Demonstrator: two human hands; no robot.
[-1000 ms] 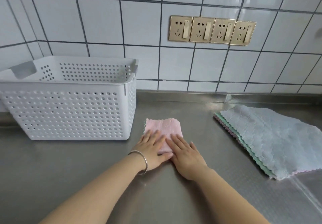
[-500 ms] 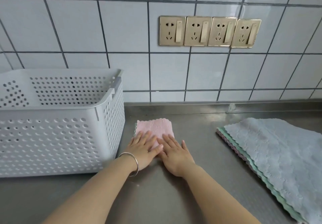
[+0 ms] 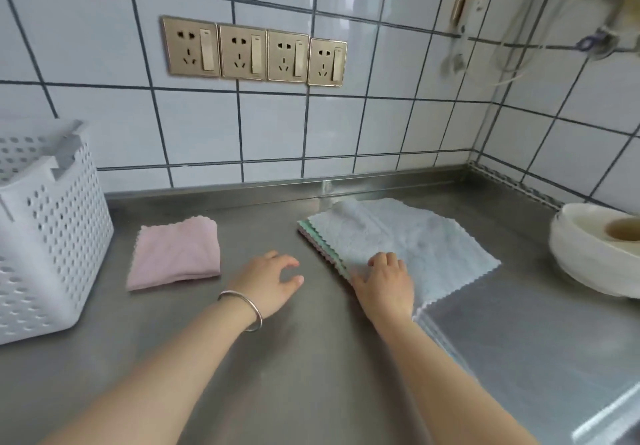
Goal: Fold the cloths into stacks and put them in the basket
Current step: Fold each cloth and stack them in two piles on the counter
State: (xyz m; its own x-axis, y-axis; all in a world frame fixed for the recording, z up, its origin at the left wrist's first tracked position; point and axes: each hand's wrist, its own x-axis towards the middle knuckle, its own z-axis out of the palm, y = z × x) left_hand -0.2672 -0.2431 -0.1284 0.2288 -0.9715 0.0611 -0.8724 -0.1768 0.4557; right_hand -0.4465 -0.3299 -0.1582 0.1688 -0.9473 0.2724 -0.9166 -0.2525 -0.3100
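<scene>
Folded pink cloth [image 3: 176, 254] on worktop [image 3: 311, 358] beside white basket [image 3: 52, 236] at left; right hand [image 3: 384, 282], fingers curled on near-left edge of blue top cloth [image 3: 415, 240] of unfolded pile, best peeling one layer only; left hand [image 3: 270, 282] loosely open, holding nothing.

White tiled walls [image 3: 398, 126] with dark grout met in a corner; four gold sockets [image 3: 254, 51] in a row (a fifth higher up), steel counter [image 3: 311, 358] below, glare.
</scene>
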